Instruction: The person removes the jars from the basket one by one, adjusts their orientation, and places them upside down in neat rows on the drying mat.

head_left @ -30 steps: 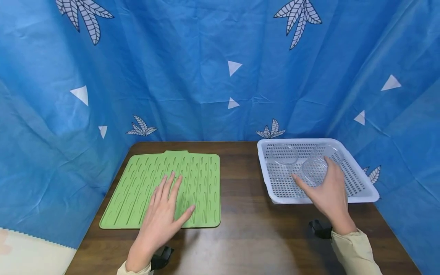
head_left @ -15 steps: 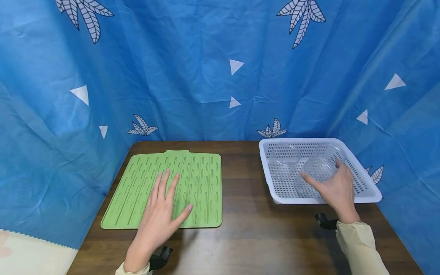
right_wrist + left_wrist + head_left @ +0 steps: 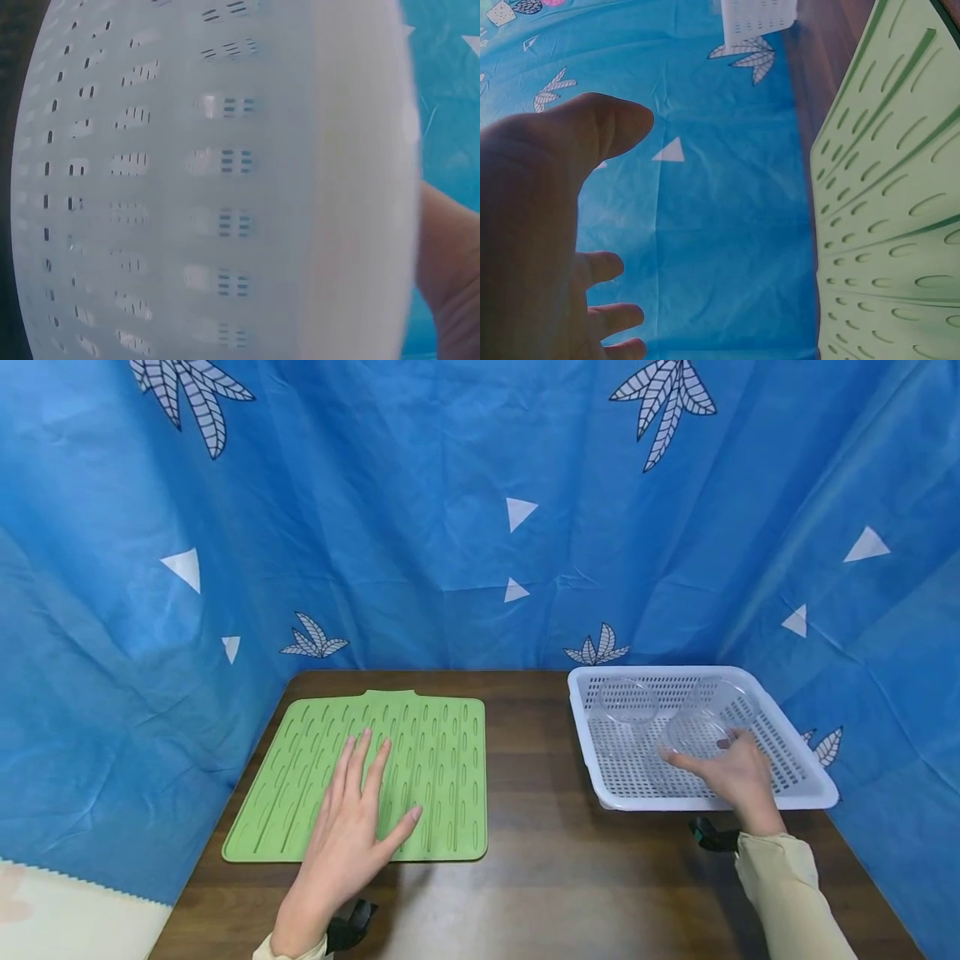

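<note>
Head view: right hand (image 3: 738,772), reaching into the basket, thumb at one side and fingers at the other, bent round the nearest clear cup (image 3: 697,735); firmness of hold cannot be told. Left hand (image 3: 345,843), fingers extended and spread, thumb well apart, holding nothing; located over the near part of the green mat (image 3: 450,777), contact not determinable.

Cups: nearest clear cup within the basket, between two others farther back, namely rear-left clear cup (image 3: 628,700) and rear-right clear cup (image 3: 723,702); all transparent.

Basket: white basket (image 3: 795,799), perforated, shallow, at the table's far right. In the right wrist view its wall covers most of the field, hiding the fingertips.

Mat: rectangular, ribbed, tab on far edge, lying on the table's left.

Wrists: black straps (image 3: 348,931), pale sleeves (image 3: 783,885).

Surround: dark brown wooden table (image 3: 555,877); blue curtain (image 3: 420,485) printed with white leaves and triangles.
</note>
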Motion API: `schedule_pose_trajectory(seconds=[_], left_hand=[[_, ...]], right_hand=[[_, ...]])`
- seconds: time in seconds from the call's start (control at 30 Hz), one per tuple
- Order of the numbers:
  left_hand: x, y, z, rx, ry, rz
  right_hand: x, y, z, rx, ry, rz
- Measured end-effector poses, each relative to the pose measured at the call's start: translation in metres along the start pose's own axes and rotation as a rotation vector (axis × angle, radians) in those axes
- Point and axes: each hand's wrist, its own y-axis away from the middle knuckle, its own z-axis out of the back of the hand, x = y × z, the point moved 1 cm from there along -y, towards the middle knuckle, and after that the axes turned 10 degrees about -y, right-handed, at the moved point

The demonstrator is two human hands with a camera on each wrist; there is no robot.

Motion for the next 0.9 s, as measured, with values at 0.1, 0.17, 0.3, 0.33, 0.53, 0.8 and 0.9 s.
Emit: schedule_pose_trajectory(seconds=[0.1,0.17,0.3,0.33,0.53,0.8,0.9], left_hand=[[0.000,0.000,0.000,-0.003,-0.003,-0.002],[0.000,0.000,0.001,-0.008,-0.003,-0.004],[0.001,0.000,0.002,-0.011,0.003,-0.002],[0.001,0.000,0.003,-0.011,0.006,-0.001],[0.002,0.001,0.005,-0.001,0.027,0.018],[0.005,-0.001,0.007,0.005,0.054,0.031],[0.007,-0.002,0.008,0.002,0.070,0.030]], right_hand=[[0.001,0.000,0.001,0.006,0.016,-0.018],[0.001,0.000,0.001,0.003,0.026,-0.024],[0.001,-0.001,0.001,-0.002,0.027,-0.026],[0.001,-0.001,0.001,-0.003,0.027,-0.023],[0.001,0.000,0.000,-0.013,0.026,0.002],[0.009,0.007,0.001,-0.055,-0.008,0.021],[0.016,0.015,0.005,-0.086,-0.027,0.032]])
